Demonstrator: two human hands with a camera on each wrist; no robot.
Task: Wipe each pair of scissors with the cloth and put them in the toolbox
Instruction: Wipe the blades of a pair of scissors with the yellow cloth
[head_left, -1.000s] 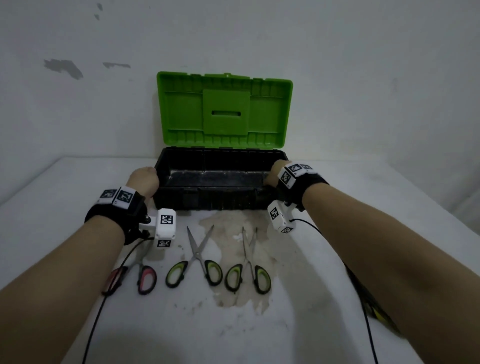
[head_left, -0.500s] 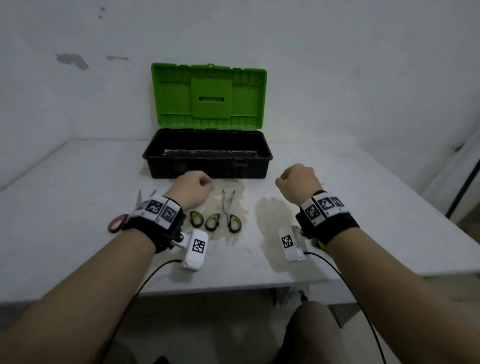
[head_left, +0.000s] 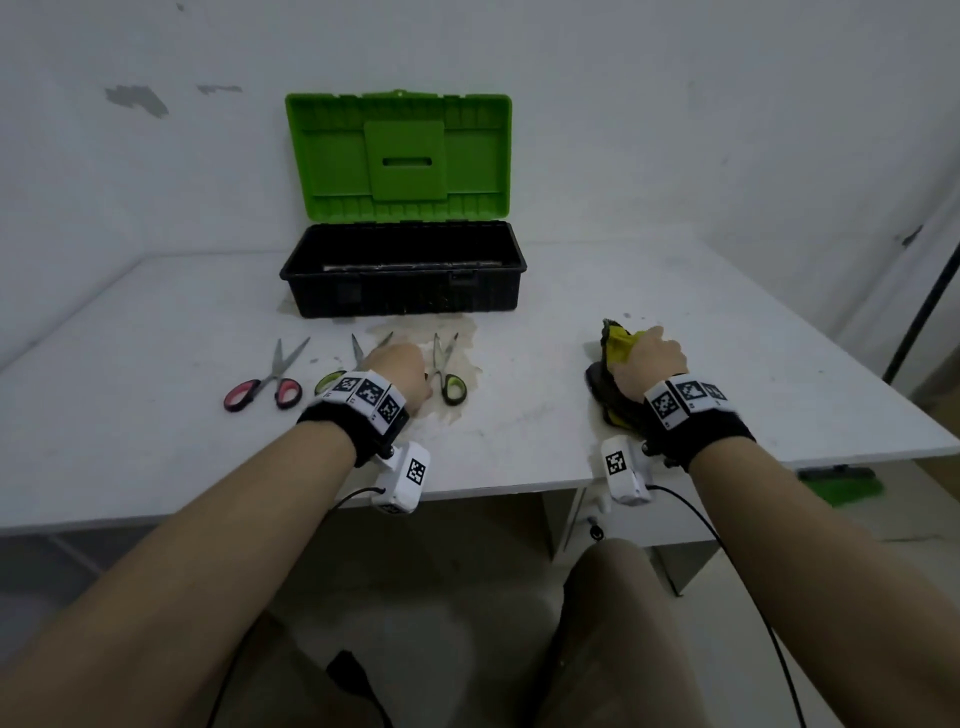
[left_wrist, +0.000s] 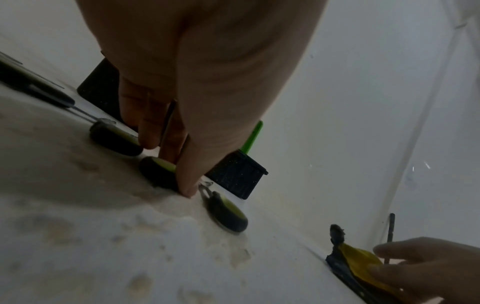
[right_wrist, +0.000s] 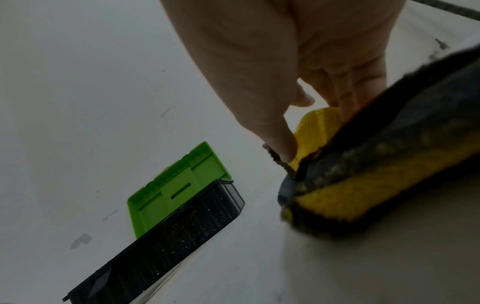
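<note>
Three scissors (head_left: 265, 376) flat, yellow cloth (head_left: 618, 345), open toolbox (head_left: 402, 291)

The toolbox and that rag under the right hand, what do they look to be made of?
The toolbox looks like moulded plastic: a black ribbed tub with a bright green lid, both fairly matt. The cloth looks like soft, fuzzy fabric, possibly microfibre, yellow with dark, grimy-looking patches; it folds and bunches under the right hand.

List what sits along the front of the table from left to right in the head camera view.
Pink-handled scissors → left hand over the middle green-handled scissors → right green-handled scissors → right hand on the yellow cloth.
</note>
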